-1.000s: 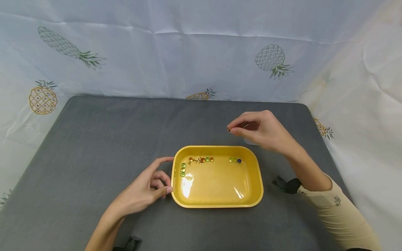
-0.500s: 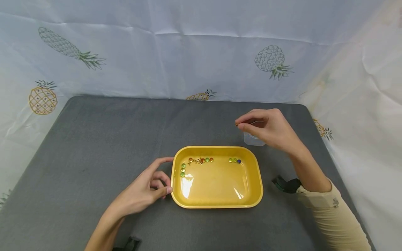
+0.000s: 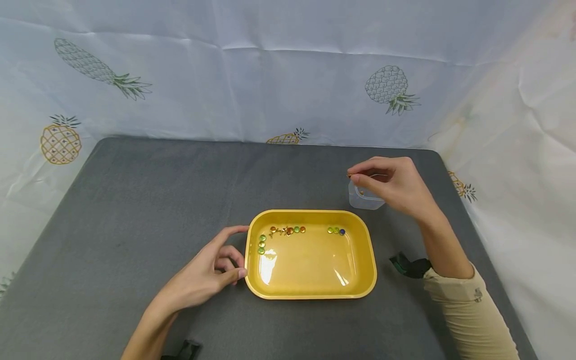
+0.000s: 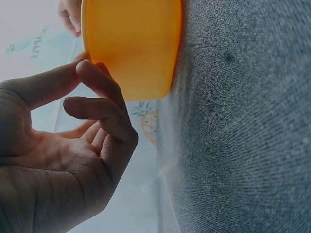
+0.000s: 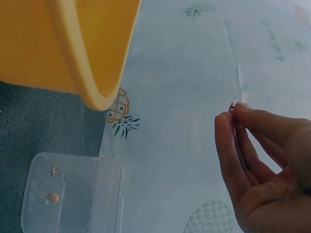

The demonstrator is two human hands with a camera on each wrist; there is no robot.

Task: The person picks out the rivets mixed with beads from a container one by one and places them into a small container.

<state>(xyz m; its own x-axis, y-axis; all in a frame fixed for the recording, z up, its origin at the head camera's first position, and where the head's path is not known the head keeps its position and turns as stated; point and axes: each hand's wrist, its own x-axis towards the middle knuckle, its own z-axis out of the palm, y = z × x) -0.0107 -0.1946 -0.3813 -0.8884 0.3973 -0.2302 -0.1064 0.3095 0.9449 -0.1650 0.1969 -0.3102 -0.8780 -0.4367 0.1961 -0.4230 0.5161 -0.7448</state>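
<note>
In the head view my left hand (image 3: 209, 270) touches the left side of a yellow tray (image 3: 315, 292), index finger at the upper corner and thumb lower on the rim; its other fingers bend inward. Within the tray lie round green beads (image 3: 262, 244), orange beads, small gold charms (image 3: 281, 230), and two yellow-green beads beside a blue bead (image 3: 342, 232). My right hand (image 3: 396, 185) pinches a small gold-coloured piece (image 5: 232, 106) between thumb and fingertips; its exact kind is too small to tell. That hand is above a clear plastic box (image 3: 364, 201) behind the tray.
Inside the clear box are a small charm (image 5: 55, 170) and an orange bead (image 5: 53, 198), seen from the right wrist. Everything stands on a grey table (image 3: 180, 190). A white pineapple-print cloth (image 3: 252, 90) hangs behind and at both sides.
My right hand has moved to the right with the pinched piece, from beyond the tray to above the clear box, uncovering more of the box. My left hand and the tray stay put.
</note>
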